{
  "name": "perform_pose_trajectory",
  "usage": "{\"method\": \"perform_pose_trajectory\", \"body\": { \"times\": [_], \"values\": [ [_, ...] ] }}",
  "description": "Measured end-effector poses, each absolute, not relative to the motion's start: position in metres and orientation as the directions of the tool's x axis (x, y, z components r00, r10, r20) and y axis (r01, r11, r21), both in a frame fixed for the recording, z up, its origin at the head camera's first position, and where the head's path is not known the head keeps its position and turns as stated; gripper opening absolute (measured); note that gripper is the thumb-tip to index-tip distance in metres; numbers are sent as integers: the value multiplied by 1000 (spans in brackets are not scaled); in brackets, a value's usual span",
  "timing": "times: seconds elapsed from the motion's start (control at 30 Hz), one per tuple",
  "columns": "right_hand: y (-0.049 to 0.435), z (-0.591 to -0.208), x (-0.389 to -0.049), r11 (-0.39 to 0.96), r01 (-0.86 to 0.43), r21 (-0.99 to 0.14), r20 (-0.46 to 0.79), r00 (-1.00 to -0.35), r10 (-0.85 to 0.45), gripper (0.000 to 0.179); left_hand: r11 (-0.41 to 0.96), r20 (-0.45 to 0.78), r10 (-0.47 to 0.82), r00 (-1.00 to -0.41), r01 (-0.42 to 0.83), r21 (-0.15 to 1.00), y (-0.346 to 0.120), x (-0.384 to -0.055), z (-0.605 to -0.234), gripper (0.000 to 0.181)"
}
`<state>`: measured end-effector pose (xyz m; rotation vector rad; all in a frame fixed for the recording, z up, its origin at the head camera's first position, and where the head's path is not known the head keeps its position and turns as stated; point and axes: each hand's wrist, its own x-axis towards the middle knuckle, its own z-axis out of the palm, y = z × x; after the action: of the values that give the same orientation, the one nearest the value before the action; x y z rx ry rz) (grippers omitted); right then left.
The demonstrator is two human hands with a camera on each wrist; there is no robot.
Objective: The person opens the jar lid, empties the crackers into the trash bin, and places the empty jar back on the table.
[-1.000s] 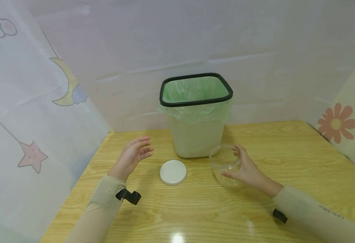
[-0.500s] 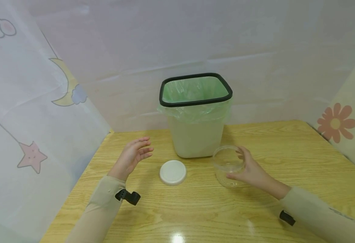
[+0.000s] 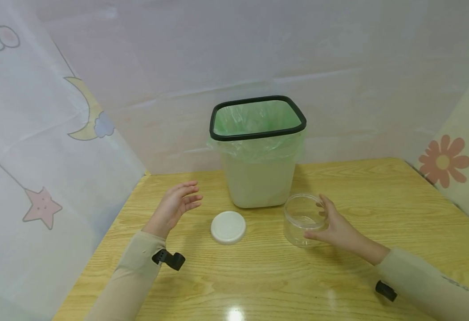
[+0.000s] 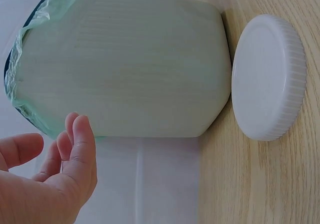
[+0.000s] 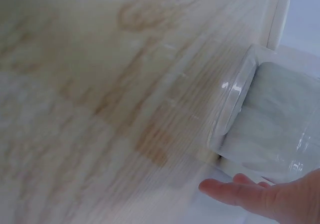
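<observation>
A clear, round plastic jar (image 3: 293,225) stands upright and uncapped on the wooden table, in front of the bin's right corner. My right hand (image 3: 336,226) is at its right side, thumb in front and fingers behind. In the right wrist view the fingers (image 5: 240,194) extend beside the jar (image 5: 280,119), with a gap between them and its wall. A white lid with a ribbed edge (image 3: 228,227) lies flat on the table, left of the jar. My left hand (image 3: 174,206) hovers left of the lid, fingers loosely bent, holding nothing.
A pale bin (image 3: 260,180) with a black rim and green liner bag stands at the back of the table (image 3: 258,281). Close behind it hangs a printed fabric backdrop (image 3: 170,129), which also runs along the left and right sides.
The jar has shifted a little right and gone from tilted to upright on the table. My right hand has drawn back rightward and loosened from it. The left hand has stayed still.
</observation>
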<state>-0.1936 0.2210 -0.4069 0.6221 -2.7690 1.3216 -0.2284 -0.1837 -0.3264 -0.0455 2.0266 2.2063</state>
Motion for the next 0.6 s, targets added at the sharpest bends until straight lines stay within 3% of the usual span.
{"method": "perform_pose_trajectory", "body": {
  "times": [0.3,0.6],
  "values": [
    [231,-396,-194,581,-315,-750,137,-934,-330,110,-26,-108,30,-994,-109,994,-183,-231,-322,45],
    [242,-368,-200,609,-387,-693,225,-918,-328,91,94,-61,6,-998,-60,994,-183,-232,-311,48]
  ]
}}
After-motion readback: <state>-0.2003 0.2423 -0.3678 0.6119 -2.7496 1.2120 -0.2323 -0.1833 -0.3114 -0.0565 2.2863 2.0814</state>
